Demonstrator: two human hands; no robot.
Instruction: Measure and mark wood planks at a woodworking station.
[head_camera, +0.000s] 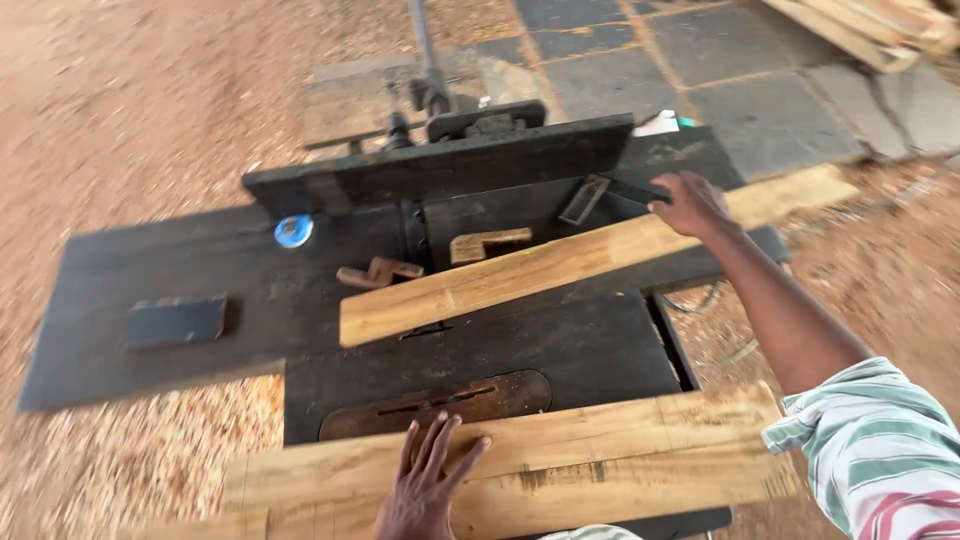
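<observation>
We are resting our left hand (425, 487), fingers spread flat, on the wide board (560, 455) at the near table edge. Our right hand (692, 204) is gripping the narrow plank (560, 263), which is lying slantwise across the saw table (150, 290) beyond.

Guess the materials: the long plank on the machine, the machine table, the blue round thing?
Long plank under the right hand: raw sawn wood, pale yellow, visible grain, unfinished. Machine table: likely cast iron or steel, dark, matte, worn, with a rusty brown insert plate. Blue round thing: probably plastic, glossy; too small to be sure.
</observation>
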